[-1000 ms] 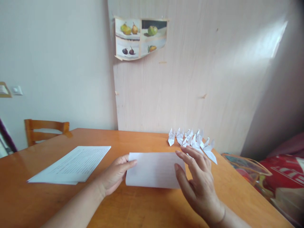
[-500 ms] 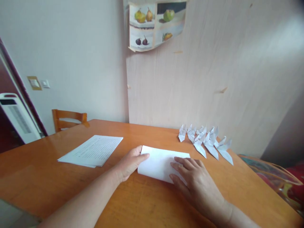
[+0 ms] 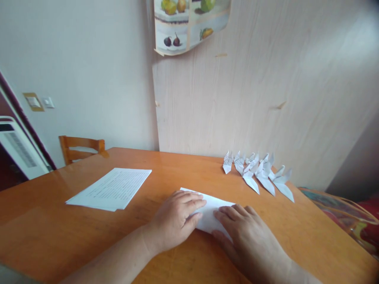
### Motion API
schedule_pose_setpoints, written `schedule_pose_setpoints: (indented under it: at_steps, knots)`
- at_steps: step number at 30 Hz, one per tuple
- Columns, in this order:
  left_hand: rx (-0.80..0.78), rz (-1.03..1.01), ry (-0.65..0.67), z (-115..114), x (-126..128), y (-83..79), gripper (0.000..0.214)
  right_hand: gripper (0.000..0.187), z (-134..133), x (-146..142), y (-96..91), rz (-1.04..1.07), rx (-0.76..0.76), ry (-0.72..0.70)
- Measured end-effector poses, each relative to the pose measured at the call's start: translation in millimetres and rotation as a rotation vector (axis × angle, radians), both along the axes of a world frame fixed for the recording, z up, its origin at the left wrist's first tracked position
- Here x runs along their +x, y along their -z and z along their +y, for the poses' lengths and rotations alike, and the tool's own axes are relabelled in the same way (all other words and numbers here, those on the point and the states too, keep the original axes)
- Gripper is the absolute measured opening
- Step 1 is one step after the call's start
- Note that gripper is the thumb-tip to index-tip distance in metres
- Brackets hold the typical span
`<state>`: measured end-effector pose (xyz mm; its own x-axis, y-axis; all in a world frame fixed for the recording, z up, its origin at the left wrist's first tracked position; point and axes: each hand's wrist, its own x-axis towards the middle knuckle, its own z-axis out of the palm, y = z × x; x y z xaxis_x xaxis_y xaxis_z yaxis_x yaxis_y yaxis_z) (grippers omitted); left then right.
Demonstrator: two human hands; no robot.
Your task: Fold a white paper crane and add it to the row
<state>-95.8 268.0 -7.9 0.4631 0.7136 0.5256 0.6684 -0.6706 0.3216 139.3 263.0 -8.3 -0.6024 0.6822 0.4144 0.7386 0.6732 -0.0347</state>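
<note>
A folded sheet of white paper (image 3: 211, 211) lies on the wooden table in front of me. My left hand (image 3: 177, 217) rests over its left part, fingers stretched across the top and thumb at the lower edge. On the right part lies my right hand (image 3: 244, 232), its fingers spread and the thumb near the front edge. Both palms face down and cover much of the sheet, including its lower corners.
Several folded paper cranes (image 3: 262, 175) stand in a group at the back right of the table (image 3: 97, 232). A stack of printed sheets (image 3: 111, 189) lies to the left. Behind the table is a wooden chair (image 3: 81, 148).
My left hand has let go of the paper's left edge and moved right, onto the top of the sheet. The paper now lies tilted, and my right hand stays on its right part.
</note>
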Motion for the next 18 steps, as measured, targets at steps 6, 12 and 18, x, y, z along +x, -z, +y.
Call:
schedule_pose_setpoints:
  at_steps: [6,12,18]
  knots:
    - [-0.061,0.102,0.064,-3,7,5.5,0.037,0.014,-2,-4,3.9,-0.058,0.001,0.028]
    - [-0.118,0.183,0.043,-4,7,4.2,0.037,0.017,-5,-8,7.4,-0.072,0.016,0.025]
    - [-0.151,0.162,0.075,-6,5,2.7,0.039,0.032,-8,-7,16.9,-0.057,0.13,0.001]
